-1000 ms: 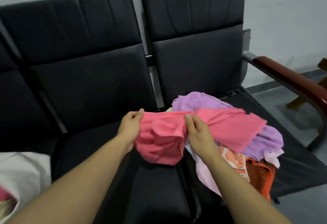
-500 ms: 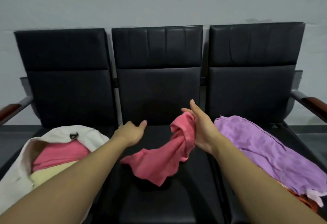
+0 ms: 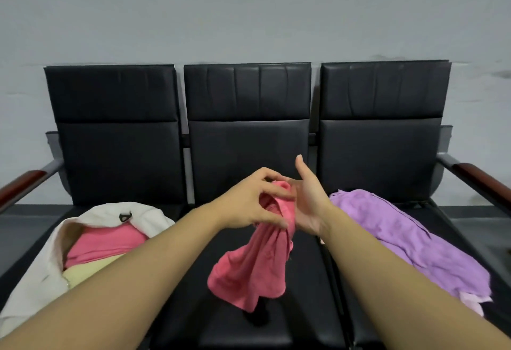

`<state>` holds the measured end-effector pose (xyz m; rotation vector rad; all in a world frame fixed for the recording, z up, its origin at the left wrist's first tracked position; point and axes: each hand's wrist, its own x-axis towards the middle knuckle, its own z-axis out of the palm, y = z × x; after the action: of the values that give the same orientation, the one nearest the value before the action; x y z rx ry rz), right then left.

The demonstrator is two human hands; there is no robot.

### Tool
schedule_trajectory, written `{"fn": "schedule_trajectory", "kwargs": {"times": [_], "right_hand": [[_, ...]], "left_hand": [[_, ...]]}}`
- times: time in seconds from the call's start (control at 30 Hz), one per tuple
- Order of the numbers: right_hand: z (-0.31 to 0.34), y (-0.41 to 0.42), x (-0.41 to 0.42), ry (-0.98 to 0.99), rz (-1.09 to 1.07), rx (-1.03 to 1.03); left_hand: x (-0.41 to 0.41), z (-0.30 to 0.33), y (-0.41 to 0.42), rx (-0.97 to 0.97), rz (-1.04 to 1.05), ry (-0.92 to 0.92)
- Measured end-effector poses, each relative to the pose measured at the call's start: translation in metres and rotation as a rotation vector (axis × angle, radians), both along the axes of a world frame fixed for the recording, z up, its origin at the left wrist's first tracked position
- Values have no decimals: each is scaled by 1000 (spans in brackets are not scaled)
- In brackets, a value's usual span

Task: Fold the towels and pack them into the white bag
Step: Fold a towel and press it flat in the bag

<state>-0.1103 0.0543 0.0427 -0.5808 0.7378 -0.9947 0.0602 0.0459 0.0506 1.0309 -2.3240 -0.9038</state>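
Left hand [image 3: 250, 200] now on pink towel [image 3: 257, 261], above black bench [image 3: 243, 327].

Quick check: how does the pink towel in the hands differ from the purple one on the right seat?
The pink towel hangs bunched from both hands over the middle seat; the purple towel lies spread on the right seat. The left hand and right hand grip the pink one; nothing touches the purple one. Neither is folded.

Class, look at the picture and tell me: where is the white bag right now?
In the head view, the white bag lies open on the left seat of the black bench, left of the left forearm, with pink and yellow towels inside.
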Motion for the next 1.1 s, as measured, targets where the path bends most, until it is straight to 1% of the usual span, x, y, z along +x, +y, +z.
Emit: {"fn": "schedule_trajectory", "kwargs": {"times": [0.07,0.1,0.17,0.23,0.27,0.33,0.4,0.5,0.6,0.63,0.67,0.7,0.73,0.77,0.8,0.9,0.97,1.1], "right_hand": [[4,3,-4,1,23,-2],[6,5,-5,6,38,2],[5,8,-5,1,60,10],[2,13,-3,52,78,-8],[0,15,-3,87,87,-36],[-5,20,-6,221,100,-117],[-14,28,-11,321,118,-156],[-33,38,-23,432,158,-257],[-43,45,-32,429,214,-351],[-42,47,-33,427,192,-358],[-43,46,-34,428,156,-370],[-44,45,-34,419,111,-377],[-43,43,-33,402,84,-377],[-40,43,-29,396,66,-362],[-38,42,-26,406,68,-355],[-25,44,-15,474,149,-374],[-18,44,-11,529,222,-399],[-6,43,-9,564,342,-380]], "left_hand": [[-1,11,2,-109,-56,-160],[-3,15,2,-159,-70,-186],[-8,21,2,-236,-55,-165],[-14,24,-1,-245,36,-119],[-17,26,-2,-198,112,-75],[-18,30,-5,-60,286,31],[-12,31,-8,48,443,113],[7,26,-15,176,599,223],[29,20,-16,262,724,291],[36,19,-14,322,718,316],[43,18,-11,420,657,322],[47,19,-4,536,549,292],[51,18,2,640,423,221],[51,17,8,711,314,153],[49,16,13,748,238,125],[25,18,25,755,118,214],[7,22,31,750,120,244],[-4,26,28,680,140,150]]}}
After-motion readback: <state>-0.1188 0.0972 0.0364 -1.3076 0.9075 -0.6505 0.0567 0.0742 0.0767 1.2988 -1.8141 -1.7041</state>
